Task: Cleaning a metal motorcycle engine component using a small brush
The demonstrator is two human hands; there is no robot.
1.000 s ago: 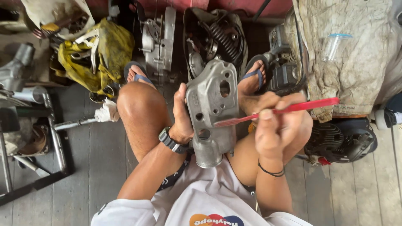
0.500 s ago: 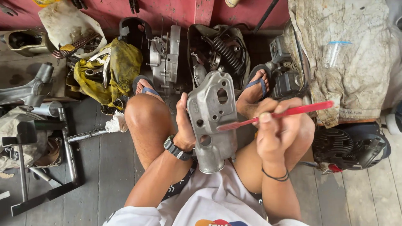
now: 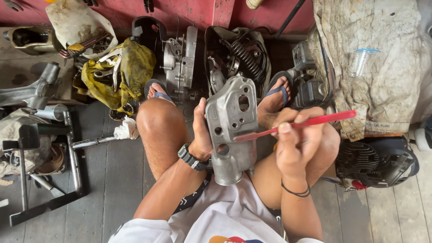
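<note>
Cover (image 3: 231,130) rests upright between the knees, left hand (image 3: 202,135) clamped on its edge. Right hand (image 3: 294,141) grips red brush (image 3: 297,124), tip on the face; advise short strokes, cover braced.

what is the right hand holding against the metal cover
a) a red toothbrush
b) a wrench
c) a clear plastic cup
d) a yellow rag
a: the right hand grips a thin red toothbrush whose head end rests on the grey metal cover that the left hand holds upright.

Soft, even daylight; sharp focus, faint shadows, slight wide-angle edge stretch.
</note>
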